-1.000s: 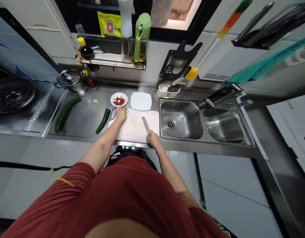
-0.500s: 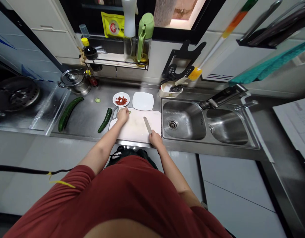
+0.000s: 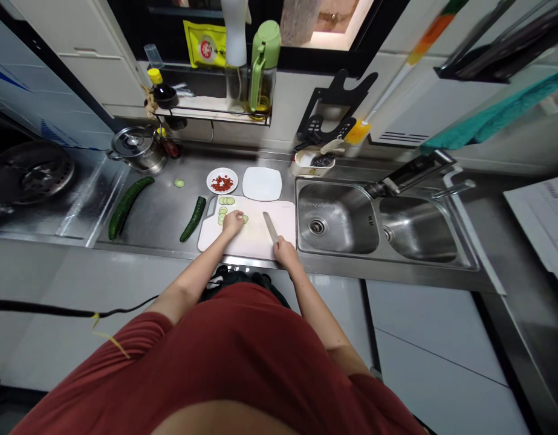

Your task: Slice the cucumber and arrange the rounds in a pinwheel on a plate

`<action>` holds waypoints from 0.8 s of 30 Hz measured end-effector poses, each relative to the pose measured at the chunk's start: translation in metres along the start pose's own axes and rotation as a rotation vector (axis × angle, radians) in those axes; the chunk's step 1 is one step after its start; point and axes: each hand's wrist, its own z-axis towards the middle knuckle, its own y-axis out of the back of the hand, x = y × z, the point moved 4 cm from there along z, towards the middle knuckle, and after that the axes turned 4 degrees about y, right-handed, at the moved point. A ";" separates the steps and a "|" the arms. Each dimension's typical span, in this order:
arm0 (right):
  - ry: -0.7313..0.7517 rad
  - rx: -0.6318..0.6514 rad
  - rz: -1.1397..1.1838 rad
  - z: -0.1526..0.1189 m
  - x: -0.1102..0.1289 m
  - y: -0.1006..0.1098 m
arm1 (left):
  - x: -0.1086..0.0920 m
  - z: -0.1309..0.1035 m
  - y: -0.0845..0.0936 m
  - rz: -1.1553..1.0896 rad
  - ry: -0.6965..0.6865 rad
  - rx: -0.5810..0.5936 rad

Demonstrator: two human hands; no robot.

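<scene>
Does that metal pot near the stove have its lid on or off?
On: a round lid covers the top of the metal pot. I cannot tell what is inside.

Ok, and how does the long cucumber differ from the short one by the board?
The long cucumber is clearly longer than the short cucumber. The long one bows in a curve; the short one is nearly straight. The long one lies nearer the pot, the short one just beside the cutting board. Both are dark green and lie on the steel counter.
</scene>
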 end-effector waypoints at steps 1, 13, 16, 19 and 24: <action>-0.001 0.002 0.000 0.000 0.000 0.000 | 0.002 -0.002 -0.001 -0.006 0.001 0.006; 0.006 -0.010 0.001 0.000 0.000 0.000 | 0.005 -0.008 -0.014 -0.511 0.172 0.184; 0.003 -0.005 -0.001 0.000 0.000 0.000 | 0.012 -0.006 -0.014 -0.403 0.188 0.170; 0.010 0.003 -0.011 -0.001 0.002 0.000 | 0.020 -0.007 -0.011 -0.242 0.189 0.144; 0.037 -0.003 -0.044 -0.002 0.005 0.002 | 0.016 -0.014 0.002 0.039 0.035 0.037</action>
